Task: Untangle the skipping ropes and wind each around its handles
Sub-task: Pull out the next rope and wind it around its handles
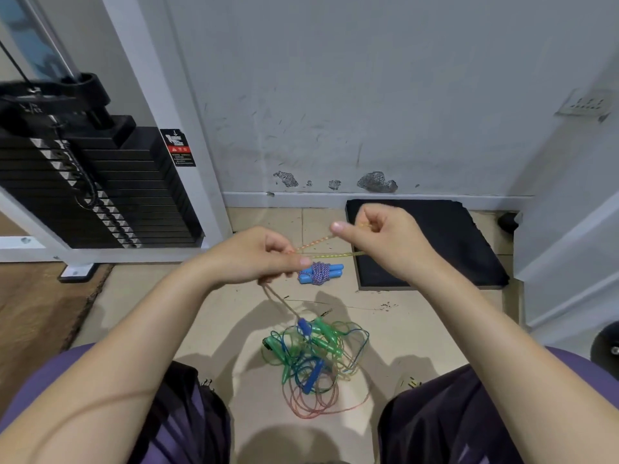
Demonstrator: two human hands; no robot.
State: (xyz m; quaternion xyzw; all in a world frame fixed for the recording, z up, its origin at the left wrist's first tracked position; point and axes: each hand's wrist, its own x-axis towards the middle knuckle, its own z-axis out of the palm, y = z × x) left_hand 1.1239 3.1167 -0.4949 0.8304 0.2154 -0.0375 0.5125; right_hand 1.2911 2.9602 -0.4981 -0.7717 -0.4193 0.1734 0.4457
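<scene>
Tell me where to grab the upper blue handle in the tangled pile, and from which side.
Likely best: pinch the upper blue handle across its short barrel, coming from above. It sits atop the tangled ropes, its barrel exposed, with loops crowding its lower sides.

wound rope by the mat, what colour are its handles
Light blue handles, seen in the head view.

A: Wound rope bundle (320,273): blue handles, cord flecked red, white, blue. Held braided cord (315,245): orange-yellow speckle.

B: Floor tangle (315,360): green, blue, pinkish-orange translucent cords. Foam mat (445,249): black.
</scene>
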